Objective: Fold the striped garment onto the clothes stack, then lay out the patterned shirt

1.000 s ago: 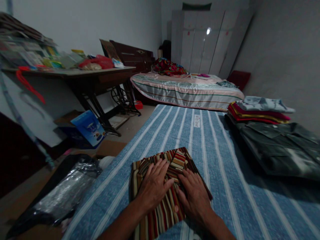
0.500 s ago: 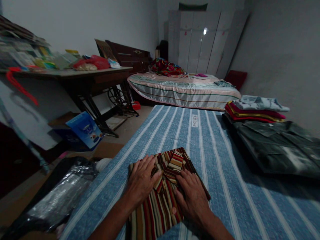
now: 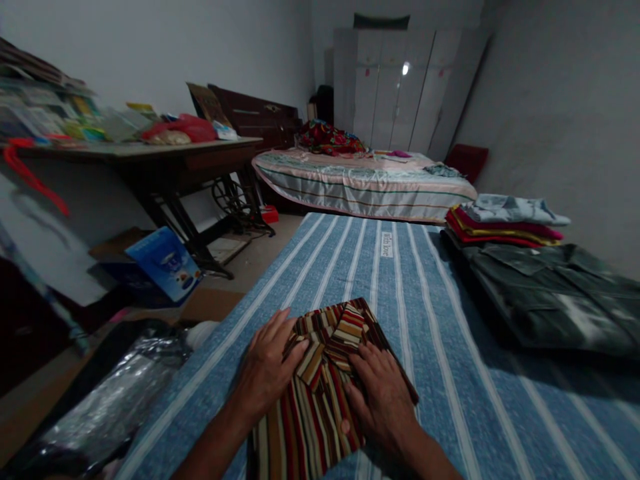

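A folded shirt (image 3: 320,393) with red, brown and cream stripes lies on the blue striped bedcover (image 3: 400,280) in front of me. My left hand (image 3: 265,363) rests flat on the shirt's left edge, fingers stretched toward the collar. My right hand (image 3: 383,393) lies flat on the shirt's right half, fingers spread and pressing the cloth down. Neither hand grips anything.
A dark green garment (image 3: 550,300) and a stack of folded clothes (image 3: 505,217) lie at the bed's right. A second bed (image 3: 365,180) stands beyond. A cluttered sewing table (image 3: 150,153), a blue box (image 3: 165,260) and a plastic bag (image 3: 115,400) are on the left.
My left hand has slid leftward from the middle of the shirt to its left edge. The right hand has stayed on the right half.
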A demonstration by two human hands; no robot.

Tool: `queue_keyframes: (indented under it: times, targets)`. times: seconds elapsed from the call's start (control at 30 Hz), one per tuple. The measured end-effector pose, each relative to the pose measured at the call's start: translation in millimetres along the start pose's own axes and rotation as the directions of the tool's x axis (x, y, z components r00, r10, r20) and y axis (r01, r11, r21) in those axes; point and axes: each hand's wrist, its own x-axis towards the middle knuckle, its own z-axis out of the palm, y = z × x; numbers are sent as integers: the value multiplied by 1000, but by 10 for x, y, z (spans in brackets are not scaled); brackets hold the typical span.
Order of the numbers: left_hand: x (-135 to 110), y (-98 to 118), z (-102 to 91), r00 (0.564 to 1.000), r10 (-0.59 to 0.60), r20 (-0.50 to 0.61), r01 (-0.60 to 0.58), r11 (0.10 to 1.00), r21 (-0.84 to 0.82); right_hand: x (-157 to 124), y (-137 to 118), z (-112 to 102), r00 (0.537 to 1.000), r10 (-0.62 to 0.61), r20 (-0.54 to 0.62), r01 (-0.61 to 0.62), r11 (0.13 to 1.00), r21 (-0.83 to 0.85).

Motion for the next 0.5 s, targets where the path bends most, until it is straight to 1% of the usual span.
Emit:
queue_keyframes:
  times: [0.07,0.1,0.17,0.2,0.23,0.27,0.3,0.37,0.4,0.43,0.47,0.5]
  targets:
    - [-42,-53,-56,991,-114,-76,109,992,-62,-4,-1,6,1000,-1,-1,1,1000,0]
    - [-69,-73,-86,978,-181,-104,170,980,-104,-8,-1,11,1000,-4,-3,4,1000,1]
    - [-133,-88,-153,935,-335,-113,304,925,-227,-16,-3,20,1000,-7,-11,7,1000,8]
    - [-168,-84,-189,903,-422,-83,380,874,-302,-20,-2,22,1000,-7,-18,7,1000,18]
    - [-205,-73,-228,860,-509,-38,458,803,-381,-23,2,21,999,-5,-32,6,999,32]
    - [-244,-59,-267,805,-592,20,535,712,-455,-24,11,15,999,-4,-50,6,998,54]
    - [-285,-47,-306,741,-667,80,601,606,-521,-23,26,3,997,1,-74,5,997,81]
    - [-380,-42,-375,616,-763,199,680,386,-624,-8,75,-43,991,32,-133,-14,991,136]
    - [-433,-52,-402,574,-780,250,689,294,-662,7,108,-76,986,59,-156,-34,987,157]
    - [-487,-68,-421,562,-777,283,682,242,-691,27,146,-114,982,92,-165,-63,983,174]
    - [-538,-87,-432,584,-763,275,665,256,-701,52,186,-155,978,135,-159,-105,977,184]
    - [-579,-103,-434,640,-732,234,630,325,-705,81,227,-197,972,187,-143,-159,969,188]
